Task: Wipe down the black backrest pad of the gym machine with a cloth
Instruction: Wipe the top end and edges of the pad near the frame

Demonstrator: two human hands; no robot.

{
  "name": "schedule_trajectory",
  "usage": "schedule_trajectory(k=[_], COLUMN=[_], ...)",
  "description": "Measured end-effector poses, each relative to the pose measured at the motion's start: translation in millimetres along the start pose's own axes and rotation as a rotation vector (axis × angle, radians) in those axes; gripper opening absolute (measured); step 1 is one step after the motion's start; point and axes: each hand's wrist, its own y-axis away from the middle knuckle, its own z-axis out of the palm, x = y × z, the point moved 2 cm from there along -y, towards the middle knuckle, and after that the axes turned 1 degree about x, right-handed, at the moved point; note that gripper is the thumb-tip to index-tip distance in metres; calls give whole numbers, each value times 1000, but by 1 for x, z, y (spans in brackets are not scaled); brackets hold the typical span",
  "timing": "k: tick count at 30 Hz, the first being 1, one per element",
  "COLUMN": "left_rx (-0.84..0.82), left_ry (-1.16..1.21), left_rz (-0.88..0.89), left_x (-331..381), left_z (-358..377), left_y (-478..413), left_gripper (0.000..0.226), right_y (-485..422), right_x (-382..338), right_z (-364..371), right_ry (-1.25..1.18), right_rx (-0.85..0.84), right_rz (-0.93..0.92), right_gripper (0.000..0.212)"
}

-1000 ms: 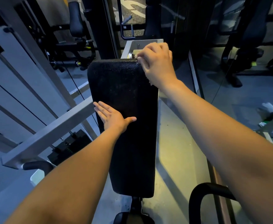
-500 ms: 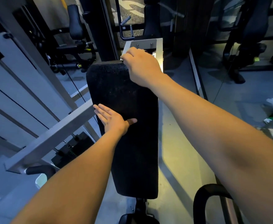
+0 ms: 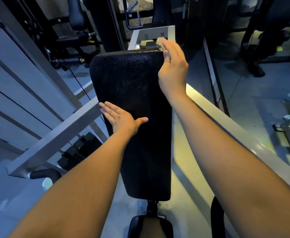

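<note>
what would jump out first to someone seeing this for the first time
The long black backrest pad fills the centre. The left hand lies flat on its left edge, while the right hand at the top right corner holds a small tan cloth.

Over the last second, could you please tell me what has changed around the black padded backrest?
The right hand, holding a small tan cloth, swept left along the black padded backrest's top edge, then back to its right corner, turning edge-on. The left hand stayed flat on the pad's left side.
</note>
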Motion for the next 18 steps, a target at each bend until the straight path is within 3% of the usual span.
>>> schedule_trajectory(k=[4,11,15,18], left_rx=[17,20,20,24], left_ry=[27,29,16,30], left_rz=[2,-11,-6,0], left_x=[-1,-1,-1,0], left_z=[1,4,3,2], left_y=[0,-1,4,6], left_gripper=[158,157,157,156], right_y=[34,161,167,153], right_x=[14,63,70,59], right_z=[-6,-19,-28,-29], right_ry=[-66,37,40,-43], right_rx=[90,-72,-178,-107], right_rz=[122,422,601,661], right_gripper=[41,49,46,41])
